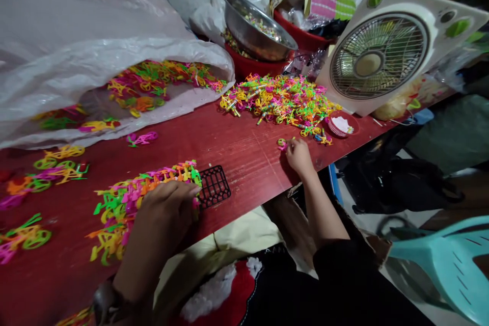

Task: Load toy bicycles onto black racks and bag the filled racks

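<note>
Toy bicycles [130,196]: packed close together in bright pink, green, orange and yellow, under your left hand and out to its left.
Left hand [164,209]: bent over the near end of that packed group, fingertips at its right edge; you have your palm turned down, so I cannot tell whether the fingers grip anything.
Black rack [214,187]: a flat lattice, sticking out just to the right of your left fingertips.
Right hand [300,158]: low over the red table [244,147], fingers curled down; whether they have closed on anything I cannot tell.
Small pink-and-green piece [281,143]: right at your right fingertips, on their left side.
Mixed pile [282,99]: a heap of colourful toy parts, beyond your right hand.
Striped dish [336,130]: beyond your right hand and to its right, with something white inside.
Fan [376,56]: farther out past the dish, tilted.
Lone pink bicycle [142,138]: beyond your left hand, apart from the packed group.
Plastic bag [160,51]: farther beyond your left hand, its mouth open on more colourful toys.
Metal bowl [248,35]: behind the pile, well past both your hands.
</note>
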Available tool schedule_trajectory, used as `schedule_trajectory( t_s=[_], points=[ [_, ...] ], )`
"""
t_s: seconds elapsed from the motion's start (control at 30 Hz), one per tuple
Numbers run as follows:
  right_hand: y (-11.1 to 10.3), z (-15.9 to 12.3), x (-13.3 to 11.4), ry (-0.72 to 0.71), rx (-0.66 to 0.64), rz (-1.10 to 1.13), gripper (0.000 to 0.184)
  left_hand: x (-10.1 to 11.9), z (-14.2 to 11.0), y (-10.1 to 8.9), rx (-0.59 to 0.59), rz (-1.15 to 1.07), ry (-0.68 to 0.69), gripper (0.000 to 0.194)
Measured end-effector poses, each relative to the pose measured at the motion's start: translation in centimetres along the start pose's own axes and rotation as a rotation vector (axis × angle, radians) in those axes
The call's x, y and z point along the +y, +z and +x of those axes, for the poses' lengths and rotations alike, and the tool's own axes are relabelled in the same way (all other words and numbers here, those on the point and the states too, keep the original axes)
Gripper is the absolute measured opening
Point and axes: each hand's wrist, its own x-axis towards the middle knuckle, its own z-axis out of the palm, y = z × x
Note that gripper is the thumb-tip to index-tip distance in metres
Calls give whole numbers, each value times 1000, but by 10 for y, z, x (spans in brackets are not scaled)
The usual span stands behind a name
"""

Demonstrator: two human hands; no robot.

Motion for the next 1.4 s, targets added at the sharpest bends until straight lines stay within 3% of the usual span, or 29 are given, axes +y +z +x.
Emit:
schedule_trajectory(
  t_s=[0.13,0.3,0.4,0.5,0.6,0.73,0.83,0.97,1.23,1.4],
  points=[
    [11,-32,-34,-166,-128,183,38,-1,2,-5,30,-112,-4,19],
    [-9,-42,-42,-434,-243,131,48,-5,7,-18,-44,-131,59,23],
    [-16,-37,-44,-564,-266,100,39,-5,11,-24,-82,-96,65,27],
    [-11,-38,-54,-639,-319,227,26,-2,14,-25,-96,-82,42,27],
    [3,-53,-74,-562,-359,512,10,1,14,-22,-70,-78,19,24],
    [28,-86,-116,-293,-431,959,16,1,13,-17,-18,-108,11,24],
    [47,-105,-149,-248,-465,1076,19,-2,13,-18,-24,-130,6,24],
    [64,-117,-173,-360,-402,978,14,-4,10,-20,-29,-193,-40,25],
    [69,-117,-174,-593,-278,608,21,-6,-4,-17,58,-293,-105,24],
    [70,-114,-179,-658,-331,546,21,-5,-7,-18,84,-295,-97,20]
  ],
)
